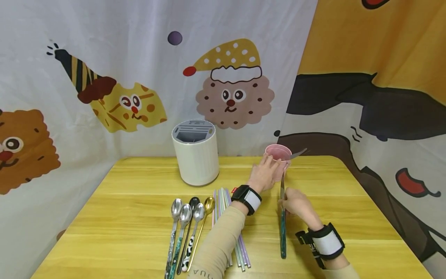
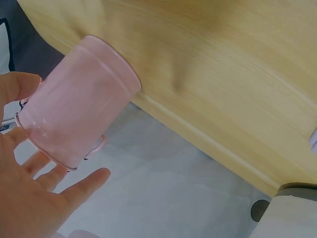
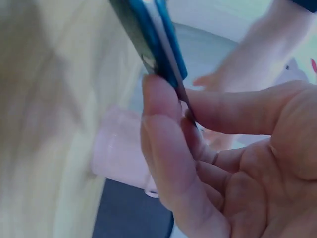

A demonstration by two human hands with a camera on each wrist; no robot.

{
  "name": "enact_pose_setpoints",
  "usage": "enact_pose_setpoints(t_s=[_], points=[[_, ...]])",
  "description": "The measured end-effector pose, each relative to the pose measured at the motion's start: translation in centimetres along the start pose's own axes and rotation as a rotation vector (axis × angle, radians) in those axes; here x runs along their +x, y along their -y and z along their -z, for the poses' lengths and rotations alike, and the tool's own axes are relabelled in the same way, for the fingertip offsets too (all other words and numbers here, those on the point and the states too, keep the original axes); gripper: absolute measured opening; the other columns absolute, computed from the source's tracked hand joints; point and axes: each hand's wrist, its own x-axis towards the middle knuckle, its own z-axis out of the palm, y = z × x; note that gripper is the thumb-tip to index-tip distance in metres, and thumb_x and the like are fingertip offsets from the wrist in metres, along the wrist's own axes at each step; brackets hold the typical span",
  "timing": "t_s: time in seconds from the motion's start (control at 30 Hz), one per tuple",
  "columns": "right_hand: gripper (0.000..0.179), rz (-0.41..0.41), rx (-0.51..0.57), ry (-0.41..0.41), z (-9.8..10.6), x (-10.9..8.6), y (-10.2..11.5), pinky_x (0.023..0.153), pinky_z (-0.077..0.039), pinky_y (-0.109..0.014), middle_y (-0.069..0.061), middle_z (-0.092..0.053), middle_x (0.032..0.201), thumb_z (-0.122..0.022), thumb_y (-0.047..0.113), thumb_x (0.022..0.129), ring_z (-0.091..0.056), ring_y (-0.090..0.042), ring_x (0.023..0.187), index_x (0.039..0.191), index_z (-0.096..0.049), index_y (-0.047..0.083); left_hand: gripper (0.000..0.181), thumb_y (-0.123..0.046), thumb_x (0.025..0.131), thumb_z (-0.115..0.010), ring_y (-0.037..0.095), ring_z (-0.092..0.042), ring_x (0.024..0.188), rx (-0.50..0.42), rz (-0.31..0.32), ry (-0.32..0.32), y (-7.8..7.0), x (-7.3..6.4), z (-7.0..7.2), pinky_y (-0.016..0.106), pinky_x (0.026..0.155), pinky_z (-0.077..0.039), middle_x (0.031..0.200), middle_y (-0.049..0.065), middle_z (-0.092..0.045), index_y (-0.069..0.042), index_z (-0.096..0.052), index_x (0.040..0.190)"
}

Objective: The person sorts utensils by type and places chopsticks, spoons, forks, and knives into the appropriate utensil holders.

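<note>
A pink bucket-shaped cup (image 1: 277, 152) with small side handles stands near the table's back edge. My left hand (image 1: 263, 174) is against its near side, fingers spread and mostly straight, fingertips right at the rim. In the left wrist view, the left hand's thumb (image 2: 22, 85) lies along the cup's side. A silver blade (image 1: 299, 153) sticks out of the cup to the right. Just in front, my right hand (image 1: 299, 203) pinches a table knife (image 1: 283, 232) where blade meets teal handle. Its blade points at the cup and its handle towards me.
Several spoons (image 1: 185, 213) lie side by side, left of a bunch of pastel metal chopsticks (image 1: 240, 250) partly under my left forearm. A white utensil holder (image 1: 196, 162) with a grey divided top stands at the back. Behind the table hangs a printed curtain (image 1: 146, 50).
</note>
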Motion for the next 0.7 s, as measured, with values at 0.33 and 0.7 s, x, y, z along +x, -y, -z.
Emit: enact_pose_setpoints(t_s=[0.33,0.7], points=[[0.011,0.125,0.021,-0.333,2.3,-1.2,0.5,0.048,-0.037,-0.027,-0.011,-0.059,0.067,-0.057,0.007,0.090,-0.051,-0.016,0.054,0.086,-0.054,-0.003,0.068,-0.042,0.090,-0.057,0.018,-0.021,0.147,-0.068,0.016,-0.001,0.1,0.2,-0.1,0.041,0.098,-0.049,0.154,-0.001,-0.028,-0.034,-0.024,0.149],[0.012,0.178,0.089,-0.629,2.9,-1.5,1.0,0.044,-0.039,-0.025,-0.023,-0.066,0.075,-0.060,0.005,0.090,-0.061,-0.026,0.057,0.088,-0.054,-0.005,0.068,-0.040,0.090,-0.058,0.018,-0.020,0.147,-0.085,0.018,0.005,0.1,0.1,0.0,0.041,0.098,-0.049,0.154,-0.002,-0.028,-0.035,-0.024,0.149]])
